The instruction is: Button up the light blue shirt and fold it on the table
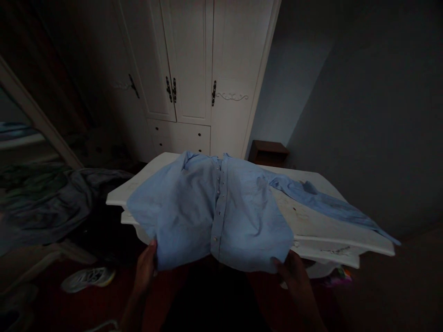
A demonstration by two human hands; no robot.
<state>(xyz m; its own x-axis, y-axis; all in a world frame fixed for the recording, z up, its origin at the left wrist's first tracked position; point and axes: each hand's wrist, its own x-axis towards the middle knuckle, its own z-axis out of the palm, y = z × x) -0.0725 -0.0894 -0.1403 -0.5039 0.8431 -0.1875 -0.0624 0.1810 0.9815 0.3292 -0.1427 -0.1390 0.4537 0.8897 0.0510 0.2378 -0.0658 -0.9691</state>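
A light blue button-up shirt (pixel 249 212) lies spread over a white table (pixel 304 216), its lower hem hanging past the near edge towards me. The button placket runs down its middle, with the two front panels side by side. One sleeve stretches out to the right across the tabletop; the other sleeve I cannot make out clearly. My left hand (pixel 147 265) is closed on the hem's left corner. At the right corner of the hem, my right hand (pixel 292 269) grips the cloth between thumb and fingers.
Behind the table stands a white wardrobe (pixel 190 60) with dark handles and drawers. A small brown cabinet (pixel 268 152) is against the back wall. Piled clothes (pixel 62 203) lie at the left, and a pale sneaker (pixel 88 279) rests on the red floor.
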